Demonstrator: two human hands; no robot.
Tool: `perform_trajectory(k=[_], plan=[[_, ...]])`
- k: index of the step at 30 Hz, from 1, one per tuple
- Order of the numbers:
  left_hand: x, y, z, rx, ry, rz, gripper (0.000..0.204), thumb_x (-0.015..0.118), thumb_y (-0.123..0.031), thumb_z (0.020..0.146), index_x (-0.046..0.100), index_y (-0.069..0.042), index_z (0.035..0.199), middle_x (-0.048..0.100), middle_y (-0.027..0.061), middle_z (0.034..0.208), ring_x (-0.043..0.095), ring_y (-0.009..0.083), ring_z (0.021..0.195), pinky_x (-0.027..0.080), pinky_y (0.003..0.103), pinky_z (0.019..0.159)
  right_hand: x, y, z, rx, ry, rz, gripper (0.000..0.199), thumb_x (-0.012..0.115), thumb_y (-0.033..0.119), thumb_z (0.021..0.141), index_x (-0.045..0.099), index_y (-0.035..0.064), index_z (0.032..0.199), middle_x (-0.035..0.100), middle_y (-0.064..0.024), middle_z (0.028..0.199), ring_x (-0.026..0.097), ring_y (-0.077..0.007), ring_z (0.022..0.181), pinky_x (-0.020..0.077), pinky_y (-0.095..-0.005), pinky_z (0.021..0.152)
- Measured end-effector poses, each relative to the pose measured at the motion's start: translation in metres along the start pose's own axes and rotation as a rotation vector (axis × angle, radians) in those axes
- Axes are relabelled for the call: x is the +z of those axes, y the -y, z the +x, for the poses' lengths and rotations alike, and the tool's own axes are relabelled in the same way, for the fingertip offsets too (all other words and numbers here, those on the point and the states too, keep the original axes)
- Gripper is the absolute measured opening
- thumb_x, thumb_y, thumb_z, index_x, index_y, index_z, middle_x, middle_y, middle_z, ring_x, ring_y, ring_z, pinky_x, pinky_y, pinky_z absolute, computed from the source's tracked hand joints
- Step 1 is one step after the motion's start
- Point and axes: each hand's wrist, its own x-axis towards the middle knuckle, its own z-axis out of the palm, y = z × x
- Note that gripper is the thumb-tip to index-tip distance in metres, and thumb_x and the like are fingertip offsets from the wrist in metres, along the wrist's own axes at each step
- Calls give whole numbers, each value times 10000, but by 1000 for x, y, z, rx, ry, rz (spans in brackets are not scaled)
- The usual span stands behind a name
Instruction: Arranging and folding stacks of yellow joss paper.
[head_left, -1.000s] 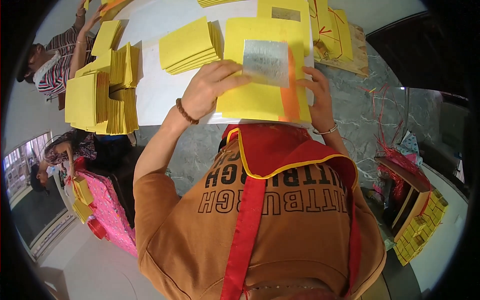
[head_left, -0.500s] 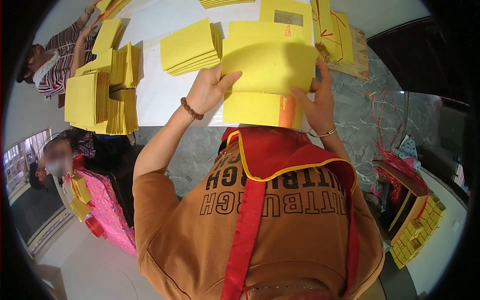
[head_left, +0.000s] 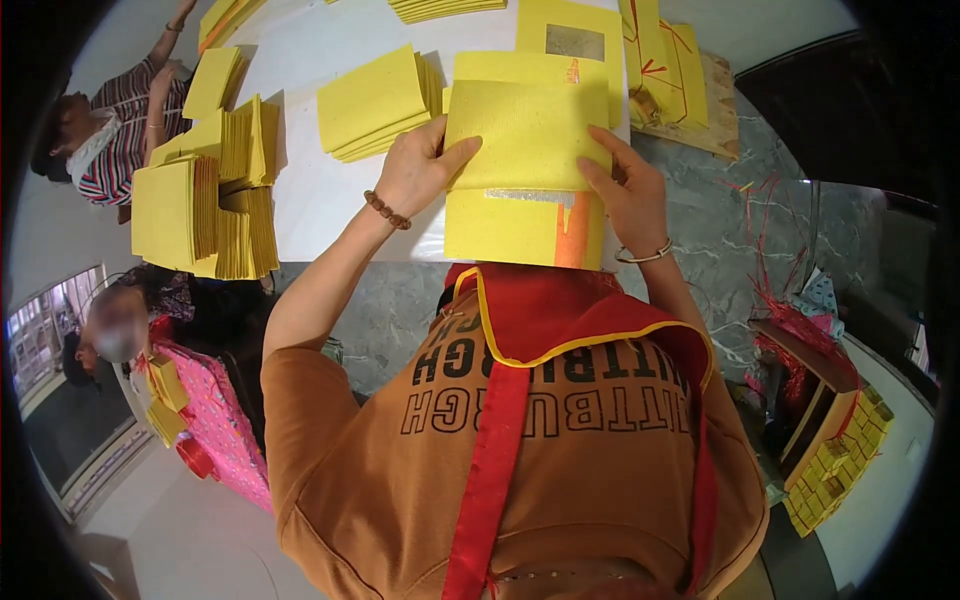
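While both forearms reach up from the lower edge of the head view, the left hand (head_left: 415, 170) and the right hand (head_left: 625, 190) meet on a yellow paper sheet (head_left: 527, 135) that is folded over on itself. The left hand is part open: its thumb lies on top of the folded flap, pointing toward the middle, and the fingers curl at the flap's left edge. A beaded bracelet (head_left: 386, 210) circles that wrist. The right hand lies flatter, fingers stretched and pressed on the flap's right side, with a thin metal bangle (head_left: 643, 256) at its wrist. Neither hand lifts the sheet; both press it down on the white table (head_left: 310, 190). Below the flap the sheet's lower part shows a silver foil strip (head_left: 530, 197) and an orange stripe (head_left: 571, 228), and its near edge touches the person's red collar (head_left: 540, 310).

Just left of the left hand sits a fanned stack of yellow sheets (head_left: 375, 105). Further left stand taller yellow piles (head_left: 200, 215). Beyond the folded sheet lies another yellow sheet with a silver square (head_left: 572, 40). Another person in a striped top (head_left: 110, 140) is at the far left of the table.
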Motion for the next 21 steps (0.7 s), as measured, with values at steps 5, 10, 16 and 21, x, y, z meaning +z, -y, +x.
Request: perform_trajectory(k=[5,10,16,21], plan=[[4,5,3,19,-21,-147,299,594,-290,846,586,5,894,580,81,633,506,156,542,410,289,524,4,-9,4,-3,-23,51,398,680,222,768,605,50,1119,521,-36,587,449,-73,523,382,-235,497],[5,10,6,4,-33,-187,272,594,-259,857,563,12,871,581,71,651,496,126,561,408,275,530,6,-9,6,-34,-64,8,397,682,232,767,608,72,1123,466,-27,552,405,-80,499,351,-249,473],[4,-2,6,-49,-5,-374,273,626,-236,840,537,4,937,593,77,723,515,117,594,423,266,541,6,1,8,-17,-68,-98,391,676,225,770,607,76,1125,472,-39,551,413,-89,499,364,-260,477],[-12,-33,-1,-17,-190,106,319,633,-221,820,527,-23,1047,593,113,899,565,204,741,450,314,651,6,0,7,-18,-75,-59,378,666,210,778,605,70,1124,497,-62,559,425,-93,500,372,-266,480]])
